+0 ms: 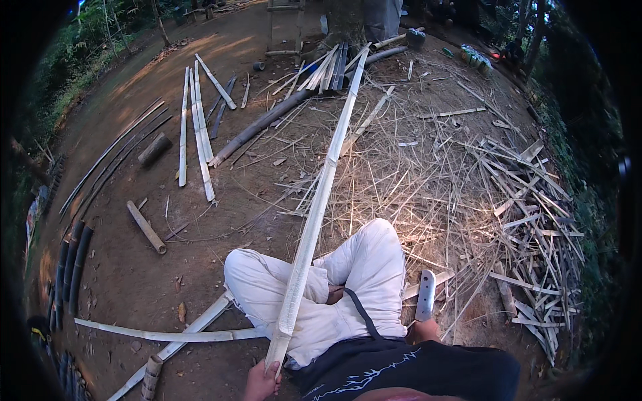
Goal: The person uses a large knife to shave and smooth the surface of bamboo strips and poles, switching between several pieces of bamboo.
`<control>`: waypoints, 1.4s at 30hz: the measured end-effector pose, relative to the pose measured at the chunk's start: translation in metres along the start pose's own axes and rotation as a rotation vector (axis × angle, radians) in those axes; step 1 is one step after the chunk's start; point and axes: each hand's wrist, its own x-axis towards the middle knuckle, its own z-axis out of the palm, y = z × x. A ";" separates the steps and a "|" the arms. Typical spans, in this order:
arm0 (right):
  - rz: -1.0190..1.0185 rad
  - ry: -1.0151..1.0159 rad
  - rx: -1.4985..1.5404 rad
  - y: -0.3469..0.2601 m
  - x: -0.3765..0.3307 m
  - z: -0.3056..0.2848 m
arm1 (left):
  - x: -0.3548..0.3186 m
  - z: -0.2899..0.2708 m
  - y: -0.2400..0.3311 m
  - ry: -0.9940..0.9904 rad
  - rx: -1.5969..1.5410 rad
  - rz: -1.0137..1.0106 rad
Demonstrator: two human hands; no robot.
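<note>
My left hand is closed round the near end of a long split bamboo strip. The strip runs across my lap and over my left leg, its pale side up, and reaches out toward the bamboo pile at the far side. Low on the right, my right hand grips a broad-bladed knife, its handle mostly hidden in the fist. The blade points away from me, beside my right knee and over a short bamboo piece. Blade and strip are apart.
Split bamboo lengths lie ahead on the left, and two strips cross beside my left leg. Thin shavings cover the ground ahead; a heap of offcuts lies right. A bamboo pole and dark bamboo tubes lie around.
</note>
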 end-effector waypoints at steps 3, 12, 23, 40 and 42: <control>0.065 -0.122 -0.082 -0.066 0.005 -0.022 | -0.012 0.022 -0.006 0.025 -0.024 0.029; -0.646 -0.140 1.099 -0.365 -0.071 -0.073 | -0.037 0.048 0.008 0.071 0.112 0.019; -0.265 -1.270 1.446 -0.407 -0.165 -0.041 | -0.008 0.036 -0.068 0.130 0.191 0.124; -0.478 -0.839 1.165 -0.486 -0.028 -0.089 | 0.087 0.069 0.096 -0.343 -0.218 0.103; -0.506 -0.570 1.034 -0.477 0.010 -0.090 | 0.115 0.088 0.121 -0.447 -0.321 0.088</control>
